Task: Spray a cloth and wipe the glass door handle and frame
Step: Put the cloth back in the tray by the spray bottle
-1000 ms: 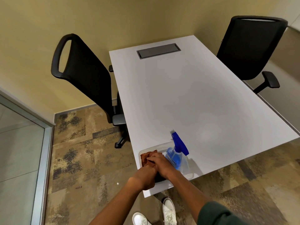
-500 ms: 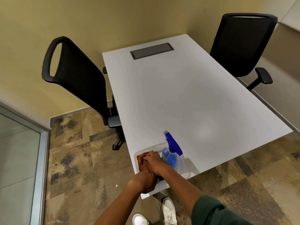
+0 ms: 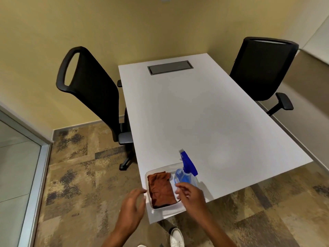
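A rust-brown cloth [image 3: 161, 188] lies folded flat in a clear plastic tray [image 3: 167, 210] at the near left corner of the white table. A spray bottle [image 3: 186, 172] with blue liquid and a blue trigger head stands in the tray to the right of the cloth. My left hand [image 3: 132, 209] hovers just left of the tray, fingers apart, holding nothing. My right hand [image 3: 189, 196] hovers at the cloth's right edge, in front of the bottle, fingers spread and empty. A glass panel with a metal frame [image 3: 41, 175] stands at the far left.
The white table [image 3: 204, 122] has a grey cable hatch [image 3: 170, 67] at its far end. One black office chair [image 3: 96, 97] stands at its left side, another [image 3: 263, 68] at the right. Patterned carpet [image 3: 80, 184] covers the floor; white shoes [image 3: 176, 237] show below.
Both hands were pressed together on the cloth in the tray; now they have lifted off and moved apart, leaving the cloth lying flat. The view has tilted upward slightly.
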